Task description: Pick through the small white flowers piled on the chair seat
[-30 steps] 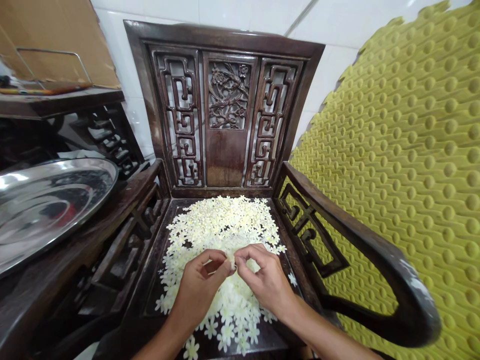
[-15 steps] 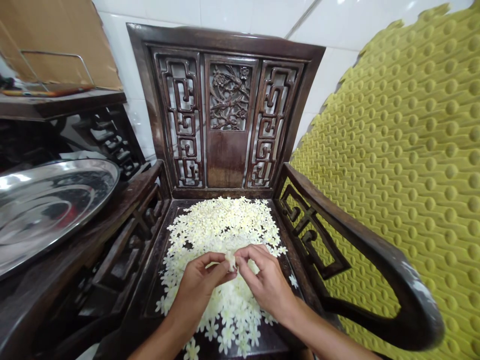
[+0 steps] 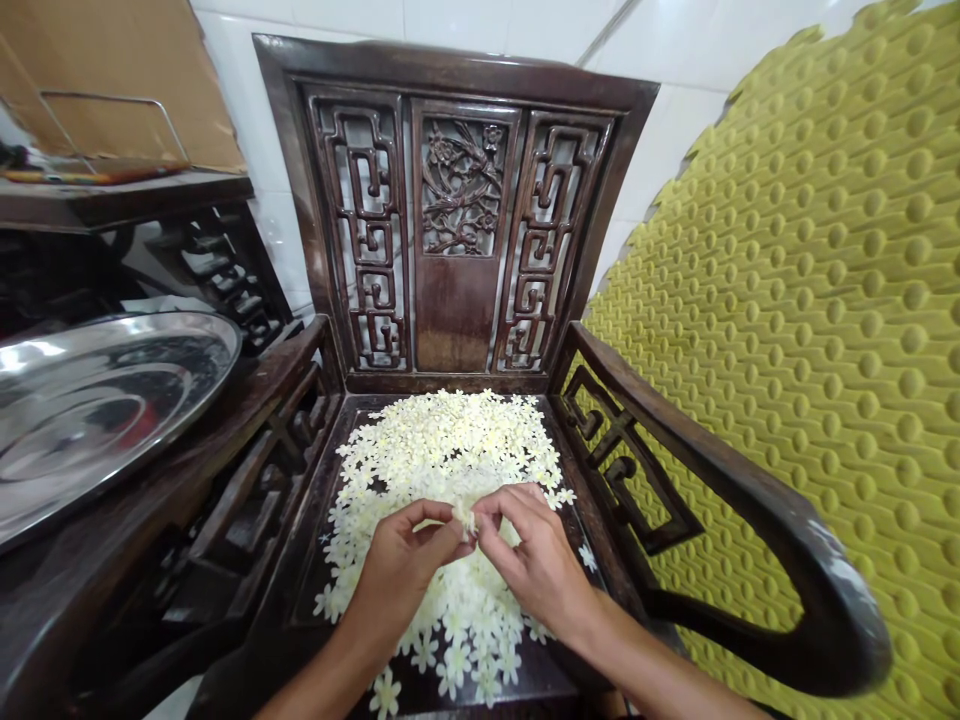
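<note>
A heap of small cream-white flower shapes (image 3: pixel 442 450) covers the seat of a dark carved wooden armchair (image 3: pixel 457 220). Above the near part of the heap my left hand (image 3: pixel 401 570) and my right hand (image 3: pixel 536 560) meet fingertip to fingertip. Both pinch one small white flower piece (image 3: pixel 466 518) between thumbs and forefingers. The other fingers of each hand are curled. More flowers show under and in front of my wrists.
A large shiny metal tray (image 3: pixel 97 400) rests on dark furniture to the left. A yellow-green bumpy foam mat (image 3: pixel 810 330) leans on the right behind the chair's armrest (image 3: pixel 720 470). Cardboard (image 3: pixel 112 80) stands on a shelf at the top left, against white tiles.
Both hands stay together on the flower piece with only slight finger movement. The view has shifted a little.
</note>
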Action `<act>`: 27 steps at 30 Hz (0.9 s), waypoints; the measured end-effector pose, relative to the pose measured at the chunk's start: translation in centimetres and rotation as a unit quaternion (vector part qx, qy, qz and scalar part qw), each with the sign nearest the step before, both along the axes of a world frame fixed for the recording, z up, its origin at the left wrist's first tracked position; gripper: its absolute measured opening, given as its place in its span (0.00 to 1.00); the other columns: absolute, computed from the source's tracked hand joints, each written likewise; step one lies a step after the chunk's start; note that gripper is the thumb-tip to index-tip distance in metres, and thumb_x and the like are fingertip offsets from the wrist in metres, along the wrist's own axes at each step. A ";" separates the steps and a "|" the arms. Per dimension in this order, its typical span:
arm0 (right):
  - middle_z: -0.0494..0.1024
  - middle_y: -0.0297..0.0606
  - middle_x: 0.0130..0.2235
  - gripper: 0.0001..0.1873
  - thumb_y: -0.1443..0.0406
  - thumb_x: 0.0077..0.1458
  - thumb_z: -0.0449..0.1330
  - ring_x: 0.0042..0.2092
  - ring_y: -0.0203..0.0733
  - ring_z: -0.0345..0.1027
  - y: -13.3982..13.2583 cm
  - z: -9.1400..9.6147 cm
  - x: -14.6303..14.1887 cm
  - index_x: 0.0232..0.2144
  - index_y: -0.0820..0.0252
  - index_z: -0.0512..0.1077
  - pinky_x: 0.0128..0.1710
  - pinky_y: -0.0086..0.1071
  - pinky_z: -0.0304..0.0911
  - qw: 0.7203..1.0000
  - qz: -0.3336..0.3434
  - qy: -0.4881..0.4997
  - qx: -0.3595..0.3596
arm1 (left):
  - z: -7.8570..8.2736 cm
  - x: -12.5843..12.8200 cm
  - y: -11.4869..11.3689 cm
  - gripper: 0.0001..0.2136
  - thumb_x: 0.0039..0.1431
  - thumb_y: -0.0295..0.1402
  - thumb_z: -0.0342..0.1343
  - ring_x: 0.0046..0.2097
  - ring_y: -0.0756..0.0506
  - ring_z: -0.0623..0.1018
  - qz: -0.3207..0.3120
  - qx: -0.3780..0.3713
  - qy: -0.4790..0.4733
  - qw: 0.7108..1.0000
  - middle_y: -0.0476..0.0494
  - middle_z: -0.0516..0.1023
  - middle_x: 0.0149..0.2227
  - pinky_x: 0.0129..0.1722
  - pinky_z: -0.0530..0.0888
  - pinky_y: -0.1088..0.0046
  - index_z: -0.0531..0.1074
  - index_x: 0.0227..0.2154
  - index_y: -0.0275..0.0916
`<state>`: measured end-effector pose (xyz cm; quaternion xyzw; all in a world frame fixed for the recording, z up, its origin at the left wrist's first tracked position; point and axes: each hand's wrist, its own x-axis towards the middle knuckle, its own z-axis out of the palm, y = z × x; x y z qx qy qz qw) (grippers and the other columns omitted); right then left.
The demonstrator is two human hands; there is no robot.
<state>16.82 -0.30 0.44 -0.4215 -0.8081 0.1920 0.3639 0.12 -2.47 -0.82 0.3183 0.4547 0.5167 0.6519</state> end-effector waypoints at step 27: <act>0.77 0.36 0.31 0.08 0.68 0.63 0.55 0.34 0.42 0.69 1.6 -0.7 1.0 0.31 0.59 0.72 0.40 0.38 0.57 0.996 -0.056 -0.074 0.006 | -0.1 -0.9 0.7 0.13 0.51 0.39 0.64 0.33 0.49 0.76 0.083 0.067 0.134 0.985 0.42 0.70 0.45 0.30 0.82 0.69 0.75 0.22 0.33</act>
